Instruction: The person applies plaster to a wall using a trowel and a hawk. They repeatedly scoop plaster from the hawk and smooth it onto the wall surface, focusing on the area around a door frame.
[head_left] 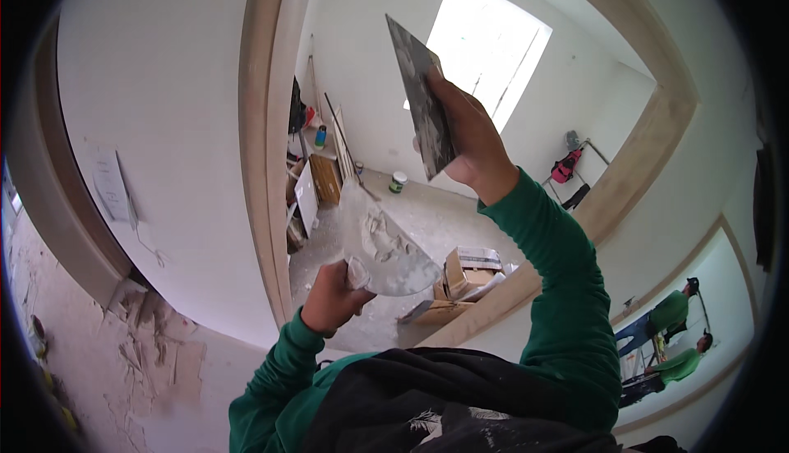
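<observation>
My left hand (pixel 330 298) is closed around the pale handle of a wide putty knife (pixel 407 264). Its broad, fan-shaped blade carries a lump of white plaster. Higher up and further right, my right hand (pixel 475 136) grips a plastering trowel (pixel 409 83) with a long grey blade, smeared and seen at a slant. The trowel's handle is mostly hidden by my fingers. The two tools are apart, and both are held in the air in front of a wood-framed opening.
A wooden frame (pixel 261 124) borders the opening. Beyond it are a bright window (pixel 489 42), a lidded tub (pixel 398 182), cardboard boxes (pixel 460 276) and leaning boards (pixel 325 178). White wall (pixel 156 83) stands at left. Two people in green (pixel 670 313) appear at far right.
</observation>
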Demonstrator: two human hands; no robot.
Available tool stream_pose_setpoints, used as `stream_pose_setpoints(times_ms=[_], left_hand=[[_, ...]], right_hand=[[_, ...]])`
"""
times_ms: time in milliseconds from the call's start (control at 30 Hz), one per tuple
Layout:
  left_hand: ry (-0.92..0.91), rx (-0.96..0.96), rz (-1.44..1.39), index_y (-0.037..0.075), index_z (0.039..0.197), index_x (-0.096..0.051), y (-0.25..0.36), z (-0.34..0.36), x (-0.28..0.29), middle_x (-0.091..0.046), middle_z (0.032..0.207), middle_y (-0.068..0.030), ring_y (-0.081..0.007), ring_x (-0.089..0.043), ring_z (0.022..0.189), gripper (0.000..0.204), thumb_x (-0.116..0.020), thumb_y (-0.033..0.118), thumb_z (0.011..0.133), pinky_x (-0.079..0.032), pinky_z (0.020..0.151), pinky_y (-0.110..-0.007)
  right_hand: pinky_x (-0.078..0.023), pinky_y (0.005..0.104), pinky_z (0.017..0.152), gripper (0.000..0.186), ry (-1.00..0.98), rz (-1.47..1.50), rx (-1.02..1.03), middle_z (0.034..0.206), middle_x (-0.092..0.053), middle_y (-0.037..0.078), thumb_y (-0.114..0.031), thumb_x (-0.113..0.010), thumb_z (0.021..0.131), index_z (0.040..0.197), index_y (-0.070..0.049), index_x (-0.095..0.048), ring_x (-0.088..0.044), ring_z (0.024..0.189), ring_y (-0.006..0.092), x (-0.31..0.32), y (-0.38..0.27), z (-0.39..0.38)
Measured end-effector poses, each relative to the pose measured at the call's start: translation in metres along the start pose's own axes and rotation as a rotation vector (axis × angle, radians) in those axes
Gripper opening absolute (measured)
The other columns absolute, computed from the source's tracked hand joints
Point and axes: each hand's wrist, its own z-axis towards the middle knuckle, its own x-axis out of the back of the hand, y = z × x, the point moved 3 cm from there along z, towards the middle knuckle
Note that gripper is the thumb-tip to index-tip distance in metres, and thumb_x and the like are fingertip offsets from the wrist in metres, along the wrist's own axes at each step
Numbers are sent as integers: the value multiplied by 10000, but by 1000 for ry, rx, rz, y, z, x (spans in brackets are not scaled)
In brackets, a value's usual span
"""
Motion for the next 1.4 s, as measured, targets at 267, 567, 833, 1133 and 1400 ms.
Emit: stream_pose_setpoints(times_ms=[267, 567, 833, 1133, 1400], left_hand=[[-64, 32, 30, -94, 896, -604, 57, 8, -15, -612, 605, -92, -132, -588, 460, 300, -732, 167, 825, -460, 430, -290], [275, 40, -111, -41, 884, -605, 28, 2, 59, -546, 577, -21, -104, -511, 417, 209, -678, 154, 881, -405, 387, -267], [52, 176, -141, -33, 886, -616, -44, -4, -7, -562, 581, -32, -106, -513, 424, 171, -710, 106, 853, -401, 393, -268], [-39, 284, -100, -46, 871, -641, -58, -11, -39, -588, 585, -53, -120, -541, 453, 210, -742, 134, 833, -413, 417, -282], [-29, 265, -149, -51, 903, -642, -63, -9, -37, -590, 603, -43, -116, -535, 445, 189, -732, 99, 832, -402, 409, -280]], right_hand=[[-545, 243, 594, 429, 32, 140, -273, 928, -697, 18, -416, -562, 998, 1202, -44, -623, -657, 692, 111, 33, 97, -7], [-462, 303, 981, 561, -215, -869, 172, 1184, -657, 100, -167, -691, 902, 1377, 46, -482, -618, 1062, 169, 93, -43, -2], [-516, 307, 620, 260, 154, -756, 1425, 792, -681, 93, -132, -682, 813, 1018, 28, -686, -645, 698, 181, -37, -326, 63], [-553, 416, 859, 528, 671, -1224, 1477, 996, -674, 324, -257, -671, 757, 1122, 120, -618, -678, 893, 443, -73, -363, 170], [-571, 341, 769, 579, 712, -1315, 1438, 1022, -699, 242, -122, -678, 796, 1300, 119, -524, -700, 880, 269, -7, -379, 73]])
